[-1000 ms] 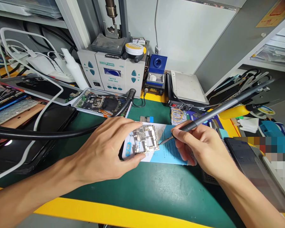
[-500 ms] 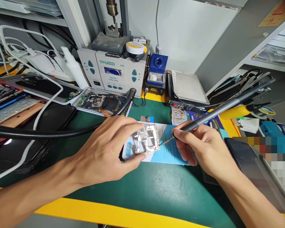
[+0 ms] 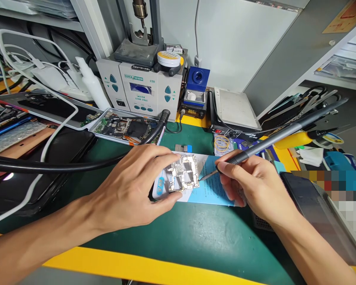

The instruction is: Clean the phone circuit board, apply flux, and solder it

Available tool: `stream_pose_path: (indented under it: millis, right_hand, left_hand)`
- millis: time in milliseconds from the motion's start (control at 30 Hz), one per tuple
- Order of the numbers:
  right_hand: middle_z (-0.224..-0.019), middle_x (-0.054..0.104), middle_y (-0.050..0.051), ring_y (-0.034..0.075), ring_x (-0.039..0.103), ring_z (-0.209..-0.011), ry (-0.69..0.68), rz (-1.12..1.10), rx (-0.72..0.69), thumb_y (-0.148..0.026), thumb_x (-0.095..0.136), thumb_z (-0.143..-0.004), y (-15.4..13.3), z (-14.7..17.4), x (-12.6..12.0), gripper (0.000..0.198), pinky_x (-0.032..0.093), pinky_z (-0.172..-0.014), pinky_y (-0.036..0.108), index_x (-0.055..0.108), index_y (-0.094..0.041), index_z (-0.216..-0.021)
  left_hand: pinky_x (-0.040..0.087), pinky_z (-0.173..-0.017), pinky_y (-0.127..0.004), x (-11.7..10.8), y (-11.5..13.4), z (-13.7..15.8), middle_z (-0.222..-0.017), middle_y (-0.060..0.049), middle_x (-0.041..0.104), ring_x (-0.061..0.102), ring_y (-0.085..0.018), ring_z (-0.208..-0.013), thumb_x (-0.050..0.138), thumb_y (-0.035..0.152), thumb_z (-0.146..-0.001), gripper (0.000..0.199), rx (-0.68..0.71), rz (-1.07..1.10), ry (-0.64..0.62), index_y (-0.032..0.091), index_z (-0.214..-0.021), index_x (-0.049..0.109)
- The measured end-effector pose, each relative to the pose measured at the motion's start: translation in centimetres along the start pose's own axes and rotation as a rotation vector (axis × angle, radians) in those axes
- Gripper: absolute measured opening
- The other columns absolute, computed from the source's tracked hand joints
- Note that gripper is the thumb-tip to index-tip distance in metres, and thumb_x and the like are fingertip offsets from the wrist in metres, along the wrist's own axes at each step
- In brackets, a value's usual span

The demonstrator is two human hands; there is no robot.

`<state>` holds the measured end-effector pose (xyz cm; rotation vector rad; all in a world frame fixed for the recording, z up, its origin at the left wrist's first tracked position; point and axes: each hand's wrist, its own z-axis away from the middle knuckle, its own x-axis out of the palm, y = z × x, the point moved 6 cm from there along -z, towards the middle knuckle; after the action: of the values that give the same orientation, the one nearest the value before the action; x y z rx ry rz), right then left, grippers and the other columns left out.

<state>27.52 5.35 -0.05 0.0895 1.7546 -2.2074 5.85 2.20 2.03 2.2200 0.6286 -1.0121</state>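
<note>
A small silvery phone circuit board (image 3: 184, 173) is gripped at its left side by my left hand (image 3: 133, 184), index finger on the far edge and thumb on the near edge. Beneath it lies a white and light-blue printed box (image 3: 215, 186). My right hand (image 3: 246, 178) closes around a soldering iron (image 3: 267, 140), held like a pen. The iron's thin tip points left and sits at the board's right edge; whether it touches the metal I cannot tell. The iron's dark handle slants up to the right.
Behind stand a hot-air station (image 3: 142, 89), a small soldering station (image 3: 194, 110) and a grey-topped box (image 3: 235, 109). A thick black hose (image 3: 62, 166) crosses from the left. An open laptop-like device (image 3: 127, 126) lies behind my left hand. A dark phone (image 3: 302, 198) is at the right.
Almost nothing differs. The rear end of the soldering iron has shifted very slightly to the right; the board and my left hand stay in place.
</note>
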Motion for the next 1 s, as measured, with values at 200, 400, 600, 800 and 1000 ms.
stream_pose_path:
  millis: [200,400,600,800,1000]
  right_hand:
    - [-0.047,0.055,-0.006,0.009,0.045,-0.034,0.006,-0.003,-0.016,-0.040,0.069,-0.089,0.03,0.03,-0.02,0.024,0.034,-0.030,0.018,0.061,-0.021,-0.077]
    - [-0.049,0.055,-0.006,0.009,0.048,-0.035,0.013,-0.014,-0.019,-0.037,0.069,-0.088,-0.25,0.05,0.00,0.020,0.035,-0.029,0.017,0.061,-0.020,-0.079]
    - [-0.049,0.054,-0.006,0.009,0.048,-0.035,0.010,-0.021,-0.016,-0.033,0.070,-0.087,-0.32,0.08,0.01,0.018,0.035,-0.029,0.017,0.061,-0.020,-0.077]
    - [-0.048,0.055,-0.006,0.009,0.047,-0.034,0.021,-0.023,-0.002,-0.035,0.069,-0.087,-0.15,0.05,-0.12,0.020,0.035,-0.028,0.018,0.061,-0.020,-0.078]
    - [-0.048,0.055,-0.007,0.009,0.047,-0.034,0.009,-0.019,-0.009,-0.035,0.070,-0.087,-0.27,0.09,0.02,0.020,0.035,-0.029,0.017,0.061,-0.020,-0.077]
  left_hand:
    - [0.050,-0.103,-0.046,0.08,-0.15,-0.08,-0.124,-0.018,0.064,0.061,-0.030,-0.115,0.074,0.023,-0.084,0.051,-0.012,0.007,-0.006,0.007,-0.129,0.058]
    - [0.049,-0.105,-0.046,0.20,-0.04,0.05,-0.124,-0.017,0.064,0.061,-0.030,-0.117,0.074,0.025,-0.083,0.053,-0.006,-0.008,-0.003,0.008,-0.131,0.057]
    - [0.048,-0.106,-0.045,0.37,-0.06,0.01,-0.125,-0.016,0.064,0.061,-0.029,-0.117,0.073,0.025,-0.084,0.053,-0.009,-0.011,-0.010,0.009,-0.132,0.056]
    - [0.048,-0.105,-0.045,0.30,-0.18,-0.02,-0.124,-0.016,0.065,0.061,-0.029,-0.117,0.074,0.026,-0.084,0.053,-0.016,-0.008,-0.010,0.009,-0.131,0.057]
    - [0.049,-0.105,-0.046,0.28,-0.07,-0.05,-0.123,-0.017,0.065,0.061,-0.029,-0.116,0.074,0.027,-0.084,0.052,-0.021,-0.010,-0.018,0.008,-0.130,0.058]
